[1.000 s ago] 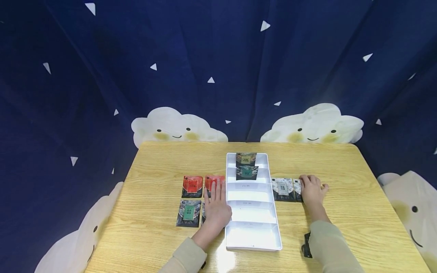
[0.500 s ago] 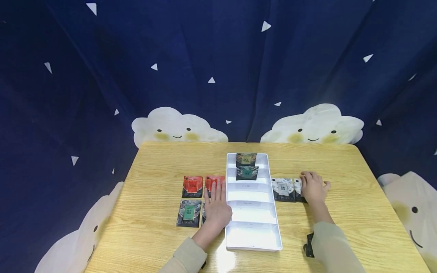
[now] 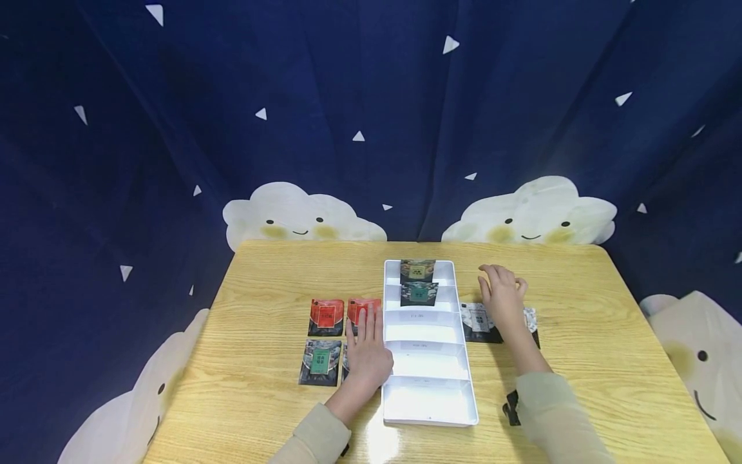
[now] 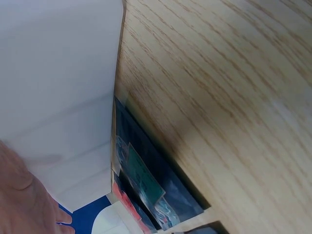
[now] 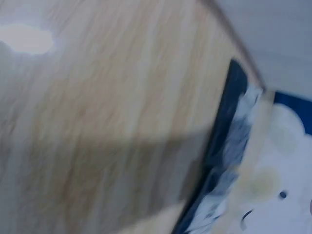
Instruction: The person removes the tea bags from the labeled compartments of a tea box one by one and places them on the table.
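My left hand (image 3: 369,357) lies with straight fingers along the left side of a white compartment tray (image 3: 429,407). Its fingers cover part of a red sachet (image 3: 361,307), and the palm hides most of a dark sachet (image 3: 345,366). In the left wrist view, that hand (image 4: 24,195) is beside the tray wall, with a green-labelled sachet (image 4: 146,173) nearby. On the tray's right, my right hand (image 3: 502,299) hovers over two black-and-white sachets (image 3: 476,320), fingers loosely bent, holding nothing visible. The right wrist view is blurred but shows those sachets (image 5: 236,129) on the table.
Two sachets stand in the tray's far compartments, one yellow-labelled (image 3: 417,270), one green-labelled (image 3: 419,294). Further left lie another red sachet (image 3: 326,318) and a green-labelled dark one (image 3: 320,363). A blue curtain (image 3: 348,84) with clouds hangs behind the wooden table (image 3: 272,270).
My right hand has come off the right-hand black-and-white sachet and moved left over the pair, uncovering the right sachet's far part. My left hand has stayed put.
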`<action>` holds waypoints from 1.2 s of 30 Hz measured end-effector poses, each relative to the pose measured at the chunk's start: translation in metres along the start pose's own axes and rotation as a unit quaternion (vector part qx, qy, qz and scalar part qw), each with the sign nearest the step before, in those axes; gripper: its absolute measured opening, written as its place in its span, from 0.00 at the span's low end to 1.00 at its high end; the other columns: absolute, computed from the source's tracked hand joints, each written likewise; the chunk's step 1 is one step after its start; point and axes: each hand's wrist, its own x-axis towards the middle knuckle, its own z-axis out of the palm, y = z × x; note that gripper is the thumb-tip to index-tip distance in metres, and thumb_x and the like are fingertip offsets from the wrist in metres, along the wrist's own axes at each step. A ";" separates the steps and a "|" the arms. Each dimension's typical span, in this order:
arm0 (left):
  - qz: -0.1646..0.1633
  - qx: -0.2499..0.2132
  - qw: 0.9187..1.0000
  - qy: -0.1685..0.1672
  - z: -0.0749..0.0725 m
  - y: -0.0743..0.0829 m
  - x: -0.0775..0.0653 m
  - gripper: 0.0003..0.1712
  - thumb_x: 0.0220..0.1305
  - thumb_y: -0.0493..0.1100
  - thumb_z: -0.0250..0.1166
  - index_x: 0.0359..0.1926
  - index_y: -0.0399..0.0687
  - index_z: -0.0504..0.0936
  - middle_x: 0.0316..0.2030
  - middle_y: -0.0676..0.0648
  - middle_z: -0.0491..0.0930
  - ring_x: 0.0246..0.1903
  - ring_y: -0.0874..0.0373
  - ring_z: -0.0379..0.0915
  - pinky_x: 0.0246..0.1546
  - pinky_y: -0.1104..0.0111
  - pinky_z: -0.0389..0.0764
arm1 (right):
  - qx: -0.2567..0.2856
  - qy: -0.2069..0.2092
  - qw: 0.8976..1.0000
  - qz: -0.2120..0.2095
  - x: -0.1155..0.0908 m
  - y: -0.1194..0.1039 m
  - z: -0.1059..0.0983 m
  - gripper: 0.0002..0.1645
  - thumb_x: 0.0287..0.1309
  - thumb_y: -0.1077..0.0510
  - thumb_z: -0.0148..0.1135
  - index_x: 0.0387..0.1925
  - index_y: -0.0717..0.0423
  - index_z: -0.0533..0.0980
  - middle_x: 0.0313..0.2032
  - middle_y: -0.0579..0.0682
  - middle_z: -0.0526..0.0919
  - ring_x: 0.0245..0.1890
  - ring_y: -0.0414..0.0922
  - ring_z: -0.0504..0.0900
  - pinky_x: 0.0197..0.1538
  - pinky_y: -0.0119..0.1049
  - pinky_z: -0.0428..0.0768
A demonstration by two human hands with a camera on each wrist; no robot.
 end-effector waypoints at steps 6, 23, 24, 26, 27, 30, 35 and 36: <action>0.000 0.001 1.000 0.003 0.001 0.000 0.000 0.41 0.57 0.43 0.47 0.71 0.43 0.44 0.71 0.43 0.42 0.70 0.49 0.34 0.65 0.49 0.39 | -0.006 -0.004 0.998 -0.067 0.006 -0.030 0.008 0.17 0.61 0.56 0.53 0.51 0.54 0.70 0.48 0.56 0.73 0.50 0.55 0.68 0.52 0.57 0.56; 0.000 0.006 1.000 0.002 0.003 -0.001 0.001 0.41 0.58 0.44 0.48 0.71 0.43 0.44 0.71 0.43 0.42 0.70 0.49 0.35 0.65 0.49 0.39 | -0.026 -0.044 0.980 -0.191 0.012 -0.084 0.037 0.15 0.58 0.57 0.58 0.48 0.52 0.75 0.44 0.50 0.75 0.44 0.50 0.73 0.49 0.50 0.63; 0.000 0.006 1.000 0.002 0.003 -0.001 0.001 0.41 0.59 0.45 0.48 0.71 0.43 0.43 0.71 0.43 0.42 0.69 0.49 0.35 0.65 0.49 0.39 | -0.029 -0.045 0.980 -0.194 0.012 -0.084 0.039 0.16 0.57 0.57 0.58 0.48 0.52 0.75 0.43 0.50 0.76 0.43 0.50 0.73 0.49 0.50 0.64; -0.001 0.008 1.000 0.001 0.002 0.000 0.001 0.41 0.59 0.45 0.48 0.71 0.44 0.43 0.71 0.43 0.41 0.69 0.49 0.35 0.65 0.49 0.39 | -0.033 -0.048 0.979 -0.197 0.012 -0.086 0.042 0.16 0.57 0.57 0.59 0.48 0.52 0.75 0.42 0.50 0.76 0.42 0.50 0.73 0.48 0.50 0.65; -0.001 0.008 1.000 0.001 0.002 0.000 0.000 0.41 0.59 0.45 0.48 0.71 0.44 0.43 0.71 0.43 0.41 0.70 0.49 0.35 0.65 0.49 0.39 | -0.034 -0.050 0.979 -0.197 0.012 -0.086 0.043 0.16 0.57 0.57 0.59 0.49 0.53 0.75 0.42 0.50 0.76 0.42 0.50 0.73 0.48 0.49 0.66; -0.003 0.010 1.000 -0.002 0.000 0.000 0.000 0.41 0.59 0.45 0.48 0.71 0.44 0.43 0.71 0.43 0.40 0.70 0.49 0.35 0.65 0.49 0.39 | -0.040 -0.058 0.978 -0.195 0.013 -0.087 0.046 0.17 0.57 0.57 0.59 0.49 0.53 0.75 0.42 0.50 0.76 0.42 0.50 0.73 0.48 0.49 0.67; -0.006 0.010 1.000 -0.008 0.000 0.000 0.000 0.41 0.59 0.46 0.48 0.71 0.44 0.43 0.71 0.43 0.40 0.70 0.49 0.34 0.65 0.49 0.38 | -0.046 -0.069 0.979 -0.188 0.013 -0.088 0.052 0.15 0.59 0.57 0.57 0.48 0.52 0.74 0.42 0.49 0.76 0.42 0.49 0.73 0.49 0.49 0.66; -0.007 0.009 1.000 -0.010 0.000 0.000 0.001 0.41 0.59 0.46 0.48 0.71 0.44 0.42 0.71 0.43 0.40 0.70 0.49 0.34 0.66 0.49 0.38 | -0.045 -0.069 0.979 -0.188 0.013 -0.088 0.052 0.15 0.59 0.57 0.57 0.48 0.52 0.74 0.41 0.49 0.76 0.42 0.49 0.73 0.49 0.49 0.66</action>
